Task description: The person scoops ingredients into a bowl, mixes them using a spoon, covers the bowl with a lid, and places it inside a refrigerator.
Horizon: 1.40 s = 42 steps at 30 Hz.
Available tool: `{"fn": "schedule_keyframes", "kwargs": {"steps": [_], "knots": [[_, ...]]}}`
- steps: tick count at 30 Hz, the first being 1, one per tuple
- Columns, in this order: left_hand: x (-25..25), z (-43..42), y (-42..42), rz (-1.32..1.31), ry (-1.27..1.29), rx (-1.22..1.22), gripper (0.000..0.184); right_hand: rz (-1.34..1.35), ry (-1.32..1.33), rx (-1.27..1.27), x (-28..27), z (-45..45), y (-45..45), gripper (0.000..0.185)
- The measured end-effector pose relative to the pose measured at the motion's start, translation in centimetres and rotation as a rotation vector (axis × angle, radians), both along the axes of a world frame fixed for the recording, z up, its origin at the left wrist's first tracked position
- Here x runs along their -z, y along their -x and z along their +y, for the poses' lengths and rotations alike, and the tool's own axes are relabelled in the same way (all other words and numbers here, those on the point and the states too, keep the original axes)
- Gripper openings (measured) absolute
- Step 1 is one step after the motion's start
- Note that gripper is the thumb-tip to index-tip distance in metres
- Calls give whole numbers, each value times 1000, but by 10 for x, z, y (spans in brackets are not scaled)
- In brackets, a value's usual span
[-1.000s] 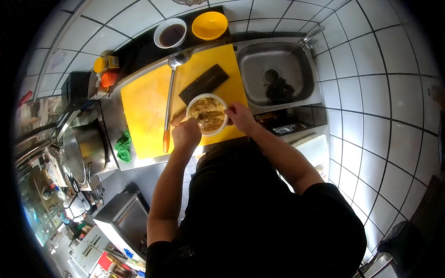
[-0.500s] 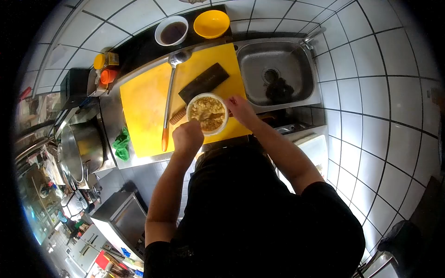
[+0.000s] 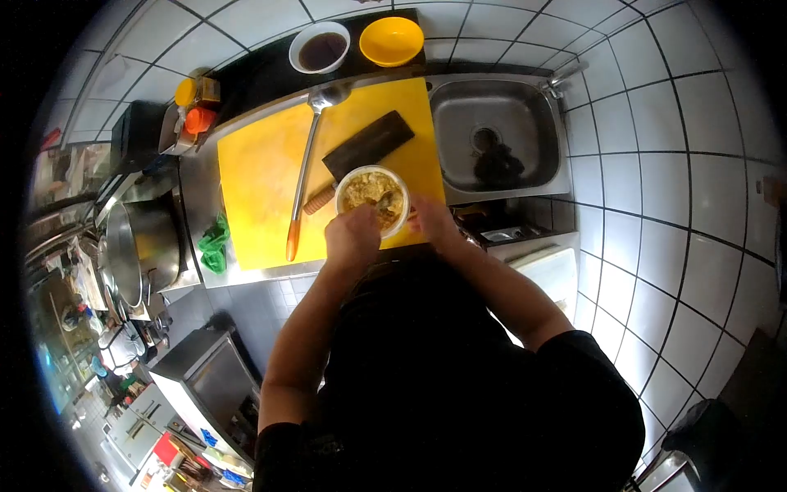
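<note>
The bowl [image 3: 373, 169] is at the board's [image 3: 262, 189] near edge, its mix [image 3: 366, 189] lumpy, seemingly only partly blended. The left hand [image 3: 353, 236] is closed, apparently around a spoon [image 3: 385, 202]; the right hand [image 3: 434, 224] is by the rim, grip unclear.

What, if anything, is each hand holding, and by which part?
The left hand holds what looks like a spoon by its handle, dipped in the food. The right hand is at the right side of the white tub; whether it grips is unclear.
</note>
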State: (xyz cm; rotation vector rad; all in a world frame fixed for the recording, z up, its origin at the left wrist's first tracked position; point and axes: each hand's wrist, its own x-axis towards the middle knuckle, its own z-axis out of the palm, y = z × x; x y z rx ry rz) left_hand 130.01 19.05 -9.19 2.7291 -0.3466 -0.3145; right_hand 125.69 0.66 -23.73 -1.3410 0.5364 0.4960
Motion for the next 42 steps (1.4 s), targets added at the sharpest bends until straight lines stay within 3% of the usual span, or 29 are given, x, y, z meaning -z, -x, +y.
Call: {"fn": "schedule_keyframes", "kwargs": {"steps": [2, 3, 5, 8, 14, 17, 20, 22, 24, 26, 29, 32, 35, 39, 42], "knots": [[22, -8, -3, 43, -13, 1, 17, -121, 120, 99, 0, -2, -24, 35], [43, 0, -4, 89, -102, 12, 18, -193, 240, 20, -6, -4, -30, 34], [31, 16, -3, 85, -131, -28, 17, -337, 479, -128, -28, -11, -44, 32], [9, 29, -2, 107, -183, -3, 16, -176, 307, -292, -47, -17, -39, 30], [5, -12, -4, 92, 22, -46, 20, -11, 1, -161, -35, -10, 1, 32], [24, 7, -2, 214, -148, -74, 22, -16, 125, -132, -47, -13, -6, 32], [-1, 22, 5, 172, -187, -51, 23, -70, 203, -107, -53, -19, -23, 31], [-2, 19, 7, 144, -172, -14, 23, -464, 411, -148, -7, -21, -24, 31], [-14, -4, 4, 100, -66, -17, 23, -491, 446, -150, 0, -22, -31, 32], [10, -13, 1, 99, -41, -55, 23, -143, 302, -112, -33, -20, -44, 33], [23, -3, 1, 172, -157, -95, 22, -159, 388, -248, -53, -24, -52, 37], [-2, 14, 10, 170, -207, -120, 22, -177, 424, -256, -58, -25, -50, 36], [-9, 3, 6, 114, -109, -95, 23, -224, 452, -335, -41, -23, -49, 33], [27, -13, -6, 132, -28, -112, 21, -201, 310, -307, -34, -19, -44, 30], [37, 15, 0, 137, -239, -62, 20, -151, 140, -227, -37, -18, -35, 32]]}}
